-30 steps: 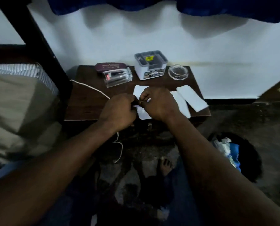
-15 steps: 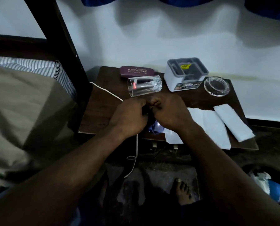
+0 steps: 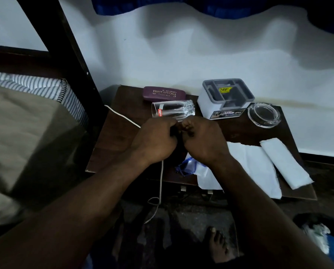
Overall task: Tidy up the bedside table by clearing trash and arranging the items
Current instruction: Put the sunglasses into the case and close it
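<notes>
My left hand and my right hand meet over the middle of the dark wooden bedside table. Their curled fingers pinch a small dark object between them; I cannot tell what it is. A white cable runs under my left hand and hangs off the table's front edge. A clear glass lies on its side just behind my fingers. Under my right wrist lies a clear blue-edged wrapper. Torn white paper and a folded tissue lie at the right.
At the back of the table stand a maroon spectacle case, a grey-and-white organiser box and a glass ashtray. The bed and its dark post are at the left. A dark bin with trash sits on the floor at the lower right.
Both hands have moved together from the table's front edge toward the glass. The blue-edged wrapper has come into sight under my right wrist. The view has closed in on the table.
</notes>
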Demonstrator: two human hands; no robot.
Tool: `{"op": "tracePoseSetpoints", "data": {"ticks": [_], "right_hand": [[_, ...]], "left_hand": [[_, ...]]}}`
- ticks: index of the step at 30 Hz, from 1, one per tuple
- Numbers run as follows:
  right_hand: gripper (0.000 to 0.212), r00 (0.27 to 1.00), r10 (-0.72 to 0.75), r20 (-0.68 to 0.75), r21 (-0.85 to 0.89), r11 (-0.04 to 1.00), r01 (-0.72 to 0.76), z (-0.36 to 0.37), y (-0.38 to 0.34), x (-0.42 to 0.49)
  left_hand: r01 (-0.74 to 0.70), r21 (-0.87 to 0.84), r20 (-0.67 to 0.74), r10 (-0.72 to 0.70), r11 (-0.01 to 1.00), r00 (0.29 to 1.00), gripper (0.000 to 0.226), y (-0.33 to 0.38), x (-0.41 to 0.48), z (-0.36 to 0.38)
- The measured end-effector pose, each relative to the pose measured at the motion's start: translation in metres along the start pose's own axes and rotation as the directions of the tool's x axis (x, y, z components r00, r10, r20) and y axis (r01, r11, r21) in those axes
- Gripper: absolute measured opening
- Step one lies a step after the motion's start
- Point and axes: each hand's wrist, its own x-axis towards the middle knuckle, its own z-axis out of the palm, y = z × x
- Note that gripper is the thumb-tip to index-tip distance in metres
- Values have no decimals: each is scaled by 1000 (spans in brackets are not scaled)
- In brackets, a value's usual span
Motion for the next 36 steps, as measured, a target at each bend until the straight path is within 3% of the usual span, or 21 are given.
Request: {"op": "tracePoseSetpoints", "data": {"ticks": [8, 13, 16, 18, 21, 25, 30, 36], "right_hand": [[16, 999, -14, -40, -5, 1000, 14, -2, 1, 6], [13, 998, -14, -63, -7, 1000, 14, -2, 3, 8], [5, 998, 13, -67, 61, 998, -9, 0, 5, 7], [5, 998, 7, -59, 64, 998, -4, 2, 5, 6], [4, 998, -13, -67, 61, 998, 17, 3, 6, 5], [6, 998, -24, -62, 72, 997, 28, 0, 9, 5], [12, 998, 2, -63, 86, 996, 3, -2, 12, 6], [11, 998, 8, -70, 96, 995, -1, -3, 13, 4]], "left_hand": [[-20, 7, -46, 21, 1000, 999, 30, 0, 6, -3], [37, -74, -254, -55, 997, 966, 21, 0, 21, -17], [89, -11, -357, -87, 996, 930, 18, -24, 44, -31], [126, 74, -322, -95, 989, 942, 37, -48, 61, -35], [148, 191, -132, -124, 970, 983, 68, -80, 83, -31], [117, 231, 2, -121, 966, 993, 71, -99, 101, -18], [64, 308, 54, -85, 949, 995, 77, -108, 116, -13], [105, 312, -68, -88, 944, 994, 65, -97, 107, -13]]}}
